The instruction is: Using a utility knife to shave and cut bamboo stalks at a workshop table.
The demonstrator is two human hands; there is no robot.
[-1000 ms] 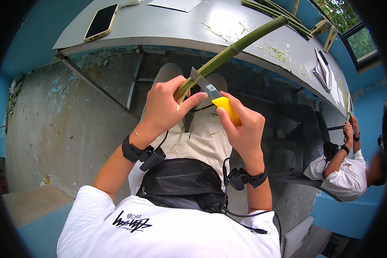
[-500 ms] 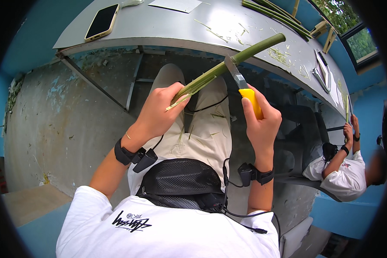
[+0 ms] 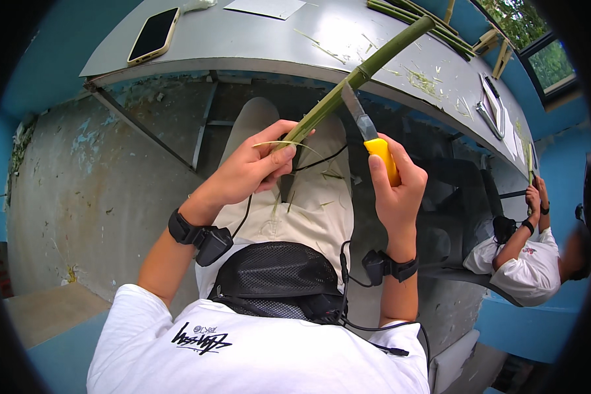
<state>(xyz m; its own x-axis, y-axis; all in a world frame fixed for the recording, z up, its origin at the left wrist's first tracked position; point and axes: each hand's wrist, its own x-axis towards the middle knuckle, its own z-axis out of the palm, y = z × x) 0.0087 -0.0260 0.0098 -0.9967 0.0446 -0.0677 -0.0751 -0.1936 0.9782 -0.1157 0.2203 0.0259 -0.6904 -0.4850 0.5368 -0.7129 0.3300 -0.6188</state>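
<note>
While the left hand (image 3: pixel 253 167) grips the green stalk (image 3: pixel 354 79) at its near end, the right hand (image 3: pixel 394 187) holds the yellow-handled knife (image 3: pixel 371 134) against it; strokes should run away from the fingers, toward the tabletop (image 3: pixel 256 39).

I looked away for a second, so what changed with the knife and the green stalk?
The right hand slid the yellow-handled knife up the green stalk, away from the left hand. Both grips stayed; the phone lies unmoved on the table.
</note>
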